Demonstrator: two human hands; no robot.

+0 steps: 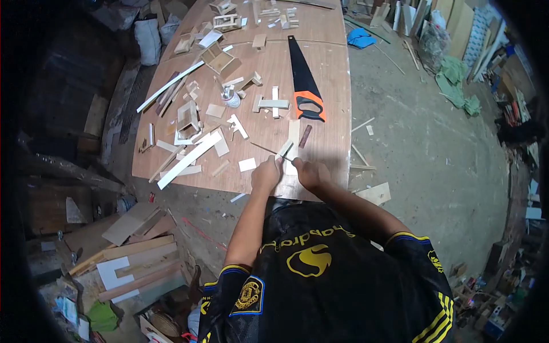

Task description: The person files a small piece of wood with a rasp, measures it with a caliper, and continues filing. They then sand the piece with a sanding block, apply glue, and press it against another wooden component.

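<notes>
Wood piece (285,148) fills left hand (267,174), one tool (264,148) right (312,173).

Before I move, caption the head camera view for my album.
Left hand holds a small wood block, right hand a thin rod crossing it, a handsaw lying beyond on the table.

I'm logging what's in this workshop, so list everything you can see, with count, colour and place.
Table: one, brown, centre
Handsaw: one, black and orange, table's right side
Open wooden boxes: several, tan, table's left half
Long strips: two, white, table's left
Container: one, whitish, mid-table
Dark stick: one, reddish-brown, below saw
Blue item: one, floor, right
Scrap boards: many, mixed, lower left
Small wood piece: one, pale, left hand
Thin rod: one, dark, right hand
</notes>
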